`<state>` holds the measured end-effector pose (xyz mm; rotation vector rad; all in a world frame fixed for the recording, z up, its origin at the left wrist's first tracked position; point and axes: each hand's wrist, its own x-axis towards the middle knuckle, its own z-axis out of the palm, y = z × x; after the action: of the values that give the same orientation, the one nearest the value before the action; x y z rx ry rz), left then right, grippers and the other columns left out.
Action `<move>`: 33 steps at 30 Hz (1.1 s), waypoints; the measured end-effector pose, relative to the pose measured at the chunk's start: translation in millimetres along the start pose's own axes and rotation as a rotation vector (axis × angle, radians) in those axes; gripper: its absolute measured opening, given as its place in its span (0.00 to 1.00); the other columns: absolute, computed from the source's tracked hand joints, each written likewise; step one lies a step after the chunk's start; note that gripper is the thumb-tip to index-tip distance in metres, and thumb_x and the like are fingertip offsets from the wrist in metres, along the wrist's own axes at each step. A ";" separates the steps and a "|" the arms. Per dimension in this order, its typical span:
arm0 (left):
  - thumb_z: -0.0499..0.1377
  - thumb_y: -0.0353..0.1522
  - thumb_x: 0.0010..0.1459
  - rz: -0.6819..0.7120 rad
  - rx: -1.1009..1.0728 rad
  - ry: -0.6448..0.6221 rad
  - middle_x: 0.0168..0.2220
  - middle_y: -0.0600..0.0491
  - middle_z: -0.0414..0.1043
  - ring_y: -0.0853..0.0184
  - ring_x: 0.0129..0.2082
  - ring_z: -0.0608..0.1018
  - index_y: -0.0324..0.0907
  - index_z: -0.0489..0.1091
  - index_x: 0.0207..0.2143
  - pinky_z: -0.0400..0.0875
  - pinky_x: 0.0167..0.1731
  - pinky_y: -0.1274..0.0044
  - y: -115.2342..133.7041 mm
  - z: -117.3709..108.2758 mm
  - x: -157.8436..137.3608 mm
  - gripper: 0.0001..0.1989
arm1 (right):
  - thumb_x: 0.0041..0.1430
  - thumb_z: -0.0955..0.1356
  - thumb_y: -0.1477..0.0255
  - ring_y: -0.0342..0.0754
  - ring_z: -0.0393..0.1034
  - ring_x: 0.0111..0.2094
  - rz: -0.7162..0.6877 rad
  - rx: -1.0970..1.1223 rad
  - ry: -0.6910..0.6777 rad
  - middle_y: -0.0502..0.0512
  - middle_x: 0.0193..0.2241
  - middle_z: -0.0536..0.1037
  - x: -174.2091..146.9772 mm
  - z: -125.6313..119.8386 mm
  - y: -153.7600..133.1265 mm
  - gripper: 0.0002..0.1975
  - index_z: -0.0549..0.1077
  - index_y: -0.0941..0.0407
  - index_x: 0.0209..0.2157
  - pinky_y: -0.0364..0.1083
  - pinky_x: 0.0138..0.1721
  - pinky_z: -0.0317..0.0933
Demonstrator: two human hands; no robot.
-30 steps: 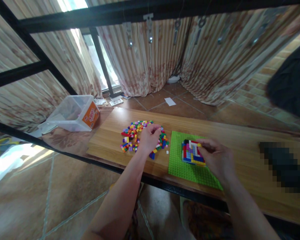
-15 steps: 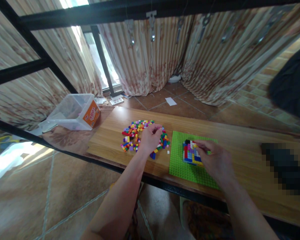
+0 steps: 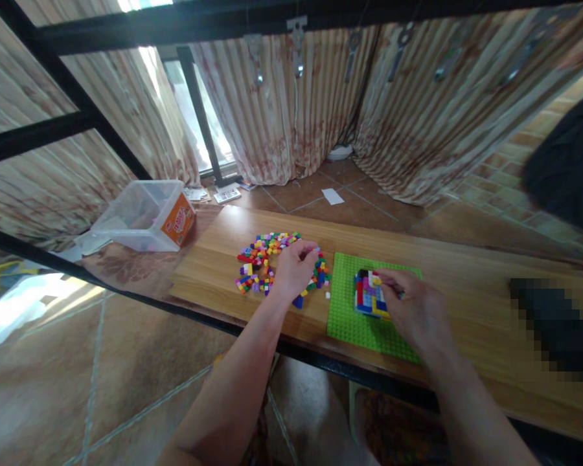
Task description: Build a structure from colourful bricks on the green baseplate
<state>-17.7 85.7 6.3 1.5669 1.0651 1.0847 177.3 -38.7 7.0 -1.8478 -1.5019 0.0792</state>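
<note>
Over the right part of a heap of small colourful building bricks (image 3: pixel 272 244), my left hand (image 3: pixel 294 268) hovers with thumb and fingers curled together. Whatever its fingertips hold, if anything, is too small to make out. My right hand (image 3: pixel 415 307) pinches at the top of a low block of joined bricks (image 3: pixel 366 299) in red, blue, yellow, white and black. The fingers hide that block's right side and anything between them. Underneath lies a green studded baseplate (image 3: pixel 342 323). One loose white brick (image 3: pixel 327 295) rests between the heap and the baseplate.
The wooden table (image 3: pixel 208 259) has a dark front edge. Beyond its left end stands a clear plastic bin (image 3: pixel 140 223) with an orange label. A dark pixelated object (image 3: pixel 548 330) lies at the right. A black metal frame (image 3: pixel 199 29) with hanging metal pieces crosses above.
My right hand has shifted slightly at the top of the brick block, its fingertips still together. The left hand stays almost in place over the heap.
</note>
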 end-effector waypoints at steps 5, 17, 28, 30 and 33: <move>0.58 0.28 0.54 -0.010 0.010 -0.002 0.28 0.55 0.75 0.70 0.28 0.73 0.40 0.75 0.34 0.71 0.33 0.75 -1.8 1.2 0.1 0.06 | 0.58 0.64 0.69 0.50 0.75 0.34 0.017 0.026 0.011 0.55 0.36 0.81 -1.1 0.0 5.8 0.12 0.77 0.53 0.40 0.50 0.39 0.69; 0.58 0.28 0.54 -0.026 0.009 -0.004 0.27 0.55 0.75 0.70 0.27 0.73 0.40 0.75 0.33 0.71 0.34 0.75 1.8 1.0 -2.3 0.06 | 0.58 0.65 0.61 0.57 0.72 0.45 0.002 -0.079 0.132 0.62 0.41 0.79 4.7 2.2 8.9 0.15 0.78 0.56 0.38 0.58 0.51 0.63; 0.57 0.28 0.55 -0.001 0.013 -0.006 0.27 0.55 0.75 0.70 0.27 0.74 0.40 0.76 0.34 0.72 0.35 0.74 -0.4 1.8 -2.5 0.07 | 0.51 0.70 0.55 0.50 0.76 0.31 0.350 0.208 -0.036 0.55 0.33 0.82 8.8 14.9 30.5 0.21 0.81 0.55 0.40 0.49 0.32 0.69; 0.57 0.28 0.55 0.001 0.018 -0.006 0.26 0.54 0.75 0.70 0.26 0.73 0.40 0.76 0.34 0.72 0.35 0.73 -0.8 2.0 -2.8 0.08 | 0.50 0.71 0.56 0.49 0.75 0.29 0.383 0.276 -0.034 0.55 0.31 0.82 8.6 15.6 28.9 0.20 0.82 0.55 0.39 0.47 0.30 0.69; 0.58 0.28 0.54 -0.006 0.013 -0.002 0.26 0.54 0.75 0.70 0.26 0.73 0.40 0.76 0.34 0.71 0.34 0.73 -2.2 2.8 -2.8 0.08 | 0.48 0.72 0.57 0.47 0.74 0.26 0.422 0.339 -0.024 0.54 0.30 0.82 8.6 16.1 26.9 0.19 0.82 0.55 0.37 0.46 0.28 0.68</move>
<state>-15.9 82.8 3.1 1.5740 1.0769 1.0745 194.4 -24.3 -16.7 -1.8523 -1.0154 0.5247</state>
